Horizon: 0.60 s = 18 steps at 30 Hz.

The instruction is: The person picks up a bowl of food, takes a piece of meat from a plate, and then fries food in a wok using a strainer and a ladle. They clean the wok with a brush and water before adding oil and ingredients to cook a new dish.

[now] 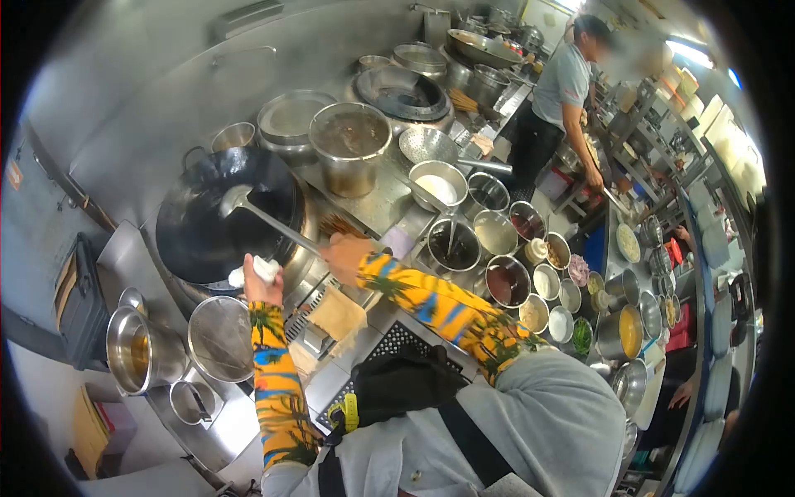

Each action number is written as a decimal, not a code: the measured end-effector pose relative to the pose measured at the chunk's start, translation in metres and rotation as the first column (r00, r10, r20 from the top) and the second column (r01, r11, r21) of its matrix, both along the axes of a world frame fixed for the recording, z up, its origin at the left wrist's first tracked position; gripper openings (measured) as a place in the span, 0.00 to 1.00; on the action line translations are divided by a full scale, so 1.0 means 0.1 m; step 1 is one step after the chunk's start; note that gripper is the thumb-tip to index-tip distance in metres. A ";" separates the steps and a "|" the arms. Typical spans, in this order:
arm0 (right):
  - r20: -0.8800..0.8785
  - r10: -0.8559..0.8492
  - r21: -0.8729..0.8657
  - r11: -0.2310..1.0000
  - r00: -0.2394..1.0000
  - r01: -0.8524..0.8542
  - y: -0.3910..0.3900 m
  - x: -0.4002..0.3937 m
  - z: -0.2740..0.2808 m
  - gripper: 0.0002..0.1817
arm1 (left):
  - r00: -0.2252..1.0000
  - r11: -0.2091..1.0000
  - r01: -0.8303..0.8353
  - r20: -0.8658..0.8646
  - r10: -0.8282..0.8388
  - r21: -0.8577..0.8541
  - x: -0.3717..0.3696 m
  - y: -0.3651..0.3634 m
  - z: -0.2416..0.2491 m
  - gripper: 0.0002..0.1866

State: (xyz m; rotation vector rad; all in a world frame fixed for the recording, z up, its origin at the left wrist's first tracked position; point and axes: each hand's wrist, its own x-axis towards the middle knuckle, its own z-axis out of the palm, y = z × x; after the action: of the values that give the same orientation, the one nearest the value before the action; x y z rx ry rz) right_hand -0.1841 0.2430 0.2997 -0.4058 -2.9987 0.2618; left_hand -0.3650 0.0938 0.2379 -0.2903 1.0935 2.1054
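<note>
A large black wok sits on the stove to the left, with nothing visible in it. My left hand is closed around a folded white cloth at the wok's near rim. The cloth hides the part of the rim beneath it. My right hand grips the end of a long metal ladle. The ladle's bowl points over the wok's interior; whether it touches the metal cannot be told. Just below my left hand is a round fine-mesh strainer.
A steel pot with yellowish liquid stands lower left. Behind the wok is a tall pot of brown liquid. Several sauce containers, one with red sauce, crowd the right. A perforated skimmer lies behind them. A co-worker stands at the back right.
</note>
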 end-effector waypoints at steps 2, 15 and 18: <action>-0.111 -0.028 0.136 0.990 0.993 0.043 0.26 0.28 0.36 0.18 | 0.964 0.960 0.252 -0.117 -0.239 0.121 0.10 -0.35 -0.02 0.20; 0.094 -0.546 -0.994 -0.006 0.832 0.109 1.53 1.23 0.40 0.04 | 0.755 0.678 0.017 -0.436 -0.491 -0.735 1.18 -1.99 -0.70 0.31; 0.019 -0.591 -1.000 -0.008 0.807 0.018 1.57 1.20 0.45 0.02 | 0.539 0.298 -0.268 -0.399 -0.742 -0.916 1.31 -1.87 -0.35 0.39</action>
State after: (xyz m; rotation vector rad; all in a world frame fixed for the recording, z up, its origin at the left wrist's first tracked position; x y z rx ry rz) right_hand -0.0638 0.4000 0.3445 -0.9348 -1.5943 2.0909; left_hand -0.2344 -0.0936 0.2031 0.4561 2.6994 0.8525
